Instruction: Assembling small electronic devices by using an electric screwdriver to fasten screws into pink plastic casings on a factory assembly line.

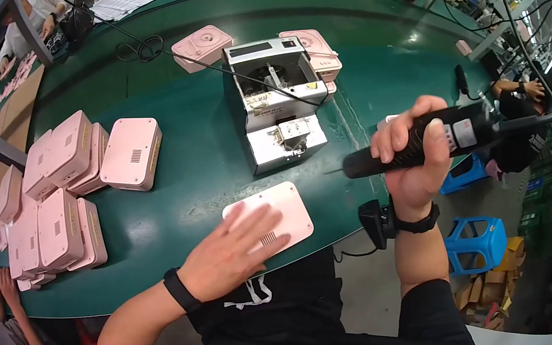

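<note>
A pink plastic casing (291, 214) lies near the table's front edge, its face with a slotted vent and corner holes turned up. My left hand (224, 257) rests on its left part with the fingers stretched out. To the right, my right hand (420, 154) is wrapped around a black electric screwdriver (464, 133). The screwdriver is held roughly level above the table, its thin bit pointing left and apart from the casing. Just beyond the casing stands a grey and white screw feeder (279, 111) with an open top.
Several pink casings (60, 230) are piled at the left, with one casing (132, 153) beside them. Pink units with round tops (202, 46) sit behind the feeder. A cable (203, 69) crosses over it. Blue stools (476, 242) and cardboard are at the right. Other people work at the left and right.
</note>
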The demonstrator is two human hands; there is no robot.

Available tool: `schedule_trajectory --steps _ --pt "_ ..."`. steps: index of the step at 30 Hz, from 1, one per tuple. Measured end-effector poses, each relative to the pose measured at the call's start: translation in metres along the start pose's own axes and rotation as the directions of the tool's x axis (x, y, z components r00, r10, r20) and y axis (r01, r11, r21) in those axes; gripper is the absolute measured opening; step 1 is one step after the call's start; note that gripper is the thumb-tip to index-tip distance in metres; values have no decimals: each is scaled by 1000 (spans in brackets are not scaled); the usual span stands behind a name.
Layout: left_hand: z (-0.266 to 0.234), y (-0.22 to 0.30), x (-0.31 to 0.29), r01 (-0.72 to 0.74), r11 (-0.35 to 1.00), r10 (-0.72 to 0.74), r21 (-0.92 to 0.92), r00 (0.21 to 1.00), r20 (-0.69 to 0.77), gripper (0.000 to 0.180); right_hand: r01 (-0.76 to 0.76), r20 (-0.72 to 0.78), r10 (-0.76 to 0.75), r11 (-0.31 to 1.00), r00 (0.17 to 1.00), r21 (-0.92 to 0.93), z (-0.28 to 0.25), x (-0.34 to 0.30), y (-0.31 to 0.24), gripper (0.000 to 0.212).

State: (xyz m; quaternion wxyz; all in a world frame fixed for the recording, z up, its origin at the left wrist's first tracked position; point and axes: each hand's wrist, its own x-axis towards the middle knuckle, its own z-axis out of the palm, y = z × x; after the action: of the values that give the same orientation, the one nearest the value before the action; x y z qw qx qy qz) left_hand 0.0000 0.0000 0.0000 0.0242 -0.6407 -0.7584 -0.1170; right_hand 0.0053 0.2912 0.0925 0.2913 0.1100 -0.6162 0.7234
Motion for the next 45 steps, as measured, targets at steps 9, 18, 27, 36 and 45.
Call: schedule_trajectory --steps 9,18,27,36,45 --pt "-15 -21 6 415 742 -495 -526 869 -13 85 5 52 -3 999 999 -47 57 47 16 18" --pt "1 -31 6 366 722 -525 -587 843 -120 80 -129 76 128 992 989 4 53 19 10 20" --pt "3 -30 6 357 725 -523 -589 842 -134 80 -105 108 107 994 988 -25 47 8 32 21" --pt "4 -31 6 357 729 -520 -584 844 -134 84 -125 122 121 992 985 23 43 5 37 21" --pt "7 -34 19 323 758 -475 -566 868 -141 82 -53 69 53 999 996 11 55 31 17 18"
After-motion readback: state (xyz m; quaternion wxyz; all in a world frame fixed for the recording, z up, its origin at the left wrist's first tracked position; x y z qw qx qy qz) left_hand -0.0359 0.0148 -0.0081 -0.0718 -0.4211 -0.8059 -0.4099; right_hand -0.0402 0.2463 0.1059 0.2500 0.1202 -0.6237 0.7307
